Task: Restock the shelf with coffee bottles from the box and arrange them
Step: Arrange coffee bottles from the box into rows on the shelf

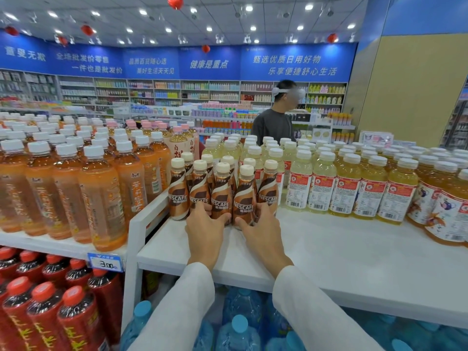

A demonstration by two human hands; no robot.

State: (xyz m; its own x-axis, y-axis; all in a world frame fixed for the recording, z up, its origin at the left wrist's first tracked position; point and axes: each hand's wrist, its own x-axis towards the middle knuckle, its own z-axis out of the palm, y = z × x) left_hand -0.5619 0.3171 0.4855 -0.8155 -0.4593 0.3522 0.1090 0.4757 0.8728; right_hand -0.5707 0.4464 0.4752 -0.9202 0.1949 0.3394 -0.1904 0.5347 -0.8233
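A: Where do the coffee bottles stand?

B: The coffee bottles (221, 196) stand upright in a tight cluster on the white shelf (329, 249), near its left end and set back from its front edge.

A: And the hands?

B: Both reach in over the shelf's front edge. The left hand (205, 226) curls its fingers round the base of a middle bottle. The right hand (260, 229) grasps the base of the bottle beside it.

A: What else is there?

B: Pale yellow bottles (321, 186) fill the shelf's right part, orange tea bottles (101, 198) stand to its left, and blue-capped water jugs (239, 325) sit beneath it.
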